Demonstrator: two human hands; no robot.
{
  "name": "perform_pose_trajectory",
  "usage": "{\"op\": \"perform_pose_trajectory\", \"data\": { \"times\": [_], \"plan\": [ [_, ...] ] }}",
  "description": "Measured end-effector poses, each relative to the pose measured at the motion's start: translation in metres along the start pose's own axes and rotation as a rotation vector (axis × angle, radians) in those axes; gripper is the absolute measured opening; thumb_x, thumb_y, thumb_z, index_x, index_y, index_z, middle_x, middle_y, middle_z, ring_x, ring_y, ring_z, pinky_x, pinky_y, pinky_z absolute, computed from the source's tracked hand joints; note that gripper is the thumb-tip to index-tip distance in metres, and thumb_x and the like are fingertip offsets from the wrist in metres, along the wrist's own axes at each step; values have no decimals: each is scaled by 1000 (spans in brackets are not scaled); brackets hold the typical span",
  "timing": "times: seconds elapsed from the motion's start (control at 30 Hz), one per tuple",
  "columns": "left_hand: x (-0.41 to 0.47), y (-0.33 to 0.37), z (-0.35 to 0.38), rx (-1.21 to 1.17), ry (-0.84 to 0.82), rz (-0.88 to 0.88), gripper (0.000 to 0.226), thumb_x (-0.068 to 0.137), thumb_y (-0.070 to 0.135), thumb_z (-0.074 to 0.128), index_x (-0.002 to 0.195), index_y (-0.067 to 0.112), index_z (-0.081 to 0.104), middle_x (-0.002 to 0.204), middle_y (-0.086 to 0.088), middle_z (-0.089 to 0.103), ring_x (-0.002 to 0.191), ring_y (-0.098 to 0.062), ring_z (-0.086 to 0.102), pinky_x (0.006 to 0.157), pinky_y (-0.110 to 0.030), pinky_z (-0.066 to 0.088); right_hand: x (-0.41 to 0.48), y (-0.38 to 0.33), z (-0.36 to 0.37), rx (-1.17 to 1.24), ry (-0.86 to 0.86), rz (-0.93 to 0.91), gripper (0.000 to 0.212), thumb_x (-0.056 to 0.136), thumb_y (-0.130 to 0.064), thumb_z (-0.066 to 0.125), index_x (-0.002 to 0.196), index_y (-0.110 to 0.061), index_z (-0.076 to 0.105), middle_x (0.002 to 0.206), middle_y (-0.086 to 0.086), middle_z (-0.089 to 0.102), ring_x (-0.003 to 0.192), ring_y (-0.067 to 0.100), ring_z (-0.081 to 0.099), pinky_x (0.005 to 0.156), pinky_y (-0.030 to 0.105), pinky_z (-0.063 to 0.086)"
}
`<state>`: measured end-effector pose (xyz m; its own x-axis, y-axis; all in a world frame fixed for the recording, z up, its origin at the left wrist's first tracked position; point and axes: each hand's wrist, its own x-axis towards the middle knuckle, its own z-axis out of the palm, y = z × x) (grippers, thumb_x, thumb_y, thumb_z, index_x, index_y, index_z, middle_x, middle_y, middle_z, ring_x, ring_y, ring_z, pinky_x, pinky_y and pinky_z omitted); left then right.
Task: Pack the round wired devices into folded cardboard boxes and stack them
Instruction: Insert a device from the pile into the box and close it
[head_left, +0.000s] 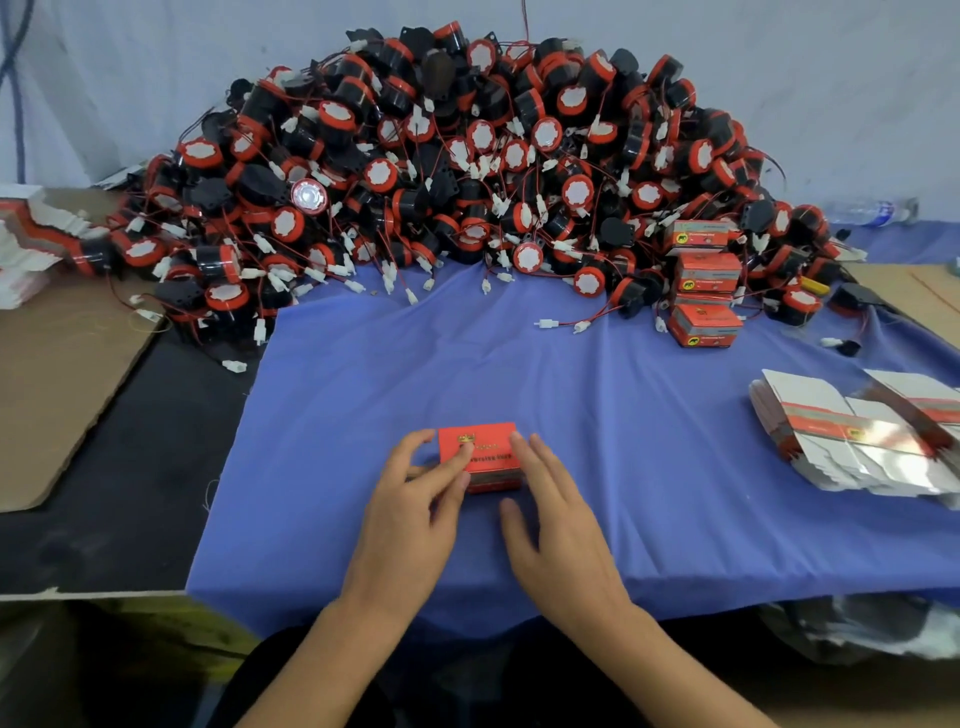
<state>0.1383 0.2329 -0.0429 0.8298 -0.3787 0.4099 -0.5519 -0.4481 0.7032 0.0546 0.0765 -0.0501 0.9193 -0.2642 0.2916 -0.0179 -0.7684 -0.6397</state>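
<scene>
A red cardboard box (485, 451) lies closed on the blue cloth (597, 415) near the front edge. My left hand (421, 499) holds its left side, thumb behind and fingers curled over the top. My right hand (550, 509) lies flat against the box's right side with straight fingers. A big heap of round black-and-red wired devices (467, 171) fills the back of the table. Several packed red boxes (706, 296) stand stacked at the heap's right foot.
A sheaf of flat unfolded boxes (857, 436) lies at the right. More flat box blanks (36, 234) sit at the far left on brown cardboard (67, 374). A plastic water bottle (872, 210) lies at the back right. Loose white connectors (563, 325) trail onto the cloth.
</scene>
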Motion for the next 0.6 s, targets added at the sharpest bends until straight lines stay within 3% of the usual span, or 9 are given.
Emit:
{"op": "perform_pose_trajectory", "data": {
  "times": [0.07,0.13,0.2,0.3,0.37,0.43,0.53,0.6],
  "plan": [
    [6,3,2,-145,41,-81,39,93,13,74,124,36,70,127,11,53,107,14,57,92,-14,48,4,0,-1,182,90,70,66,97,-13,61,149,-45,36,149,-21,49,130,-7,50,104,11,42],
    [11,9,11,-369,46,-218,48,89,10,78,125,39,65,116,18,60,104,7,65,83,-7,50,8,1,-3,339,141,177,58,94,-3,62,133,-43,47,132,-25,62,124,-3,59,107,21,46],
    [16,15,26,-507,68,-327,47,86,8,81,121,32,62,105,14,71,99,3,69,81,-11,54,15,6,-6,516,201,280,54,92,8,59,128,-34,57,123,-22,69,120,-2,63,107,22,48],
    [28,28,54,-613,100,-387,31,85,5,81,107,21,66,103,8,75,101,-4,71,88,-18,55,28,10,-16,733,272,377,62,91,20,51,132,-25,60,130,-10,69,123,1,62,105,17,47],
    [40,41,73,-634,91,-366,28,88,5,78,109,21,69,109,6,75,105,-5,70,91,-20,55,40,18,-26,811,322,416,66,90,21,49,142,-20,53,141,-5,63,126,-2,59,101,13,47],
    [58,56,91,-635,60,-317,31,92,2,71,111,26,68,110,10,74,107,-3,68,94,-21,53,53,27,-42,840,401,438,69,91,19,52,143,-25,47,147,-10,55,128,-11,53,102,11,45],
    [96,82,120,-650,-50,-241,44,94,-4,60,118,32,67,117,13,73,112,2,66,92,-12,50,78,46,-74,788,531,417,63,87,21,56,129,-25,53,137,-8,60,129,-1,55,119,32,38],
    [125,99,143,-644,-122,-218,48,94,-5,57,131,25,66,128,6,69,119,0,63,98,-18,51,100,61,-96,711,572,431,60,85,17,59,133,-19,53,133,-5,62,126,6,58,119,41,38]
  ]
}}
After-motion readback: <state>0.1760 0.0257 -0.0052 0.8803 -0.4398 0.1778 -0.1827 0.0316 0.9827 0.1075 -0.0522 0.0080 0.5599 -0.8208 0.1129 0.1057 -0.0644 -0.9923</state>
